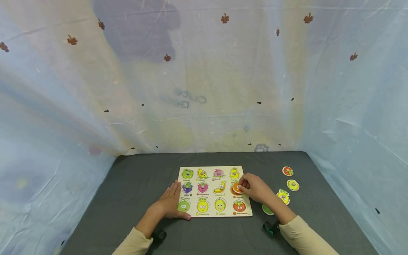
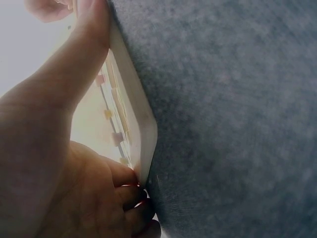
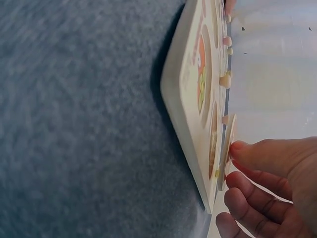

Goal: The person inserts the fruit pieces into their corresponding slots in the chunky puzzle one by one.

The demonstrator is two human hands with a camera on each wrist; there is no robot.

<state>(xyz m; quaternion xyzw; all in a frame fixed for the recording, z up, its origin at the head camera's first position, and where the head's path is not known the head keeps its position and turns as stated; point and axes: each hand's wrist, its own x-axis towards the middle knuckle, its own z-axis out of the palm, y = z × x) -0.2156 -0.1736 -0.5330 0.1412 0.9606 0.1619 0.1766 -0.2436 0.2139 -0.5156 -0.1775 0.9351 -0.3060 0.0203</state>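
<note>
A wooden fruit puzzle board [image 1: 210, 195] lies on the dark table, with rows of labelled fruit pictures on its face. My left hand [image 1: 170, 201] rests against the board's left edge, fingers straight and thumb at the near corner. Between thumb and fingers, my right hand [image 1: 255, 187] pinches an orange puzzle piece [image 1: 237, 187] over the orange slot at the board's right side. In the right wrist view the orange piece [image 3: 227, 153] is tilted close over the board's face. Knobs of several pieces stand up from the board.
Loose pieces lie right of the board: a red one [image 1: 288, 171], a yellow one [image 1: 293, 185], a pineapple [image 1: 283, 197] and a green one [image 1: 268, 209] partly behind the right wrist. Pale printed curtains [image 1: 204, 88] hang behind and beside the dark table [image 1: 134, 184].
</note>
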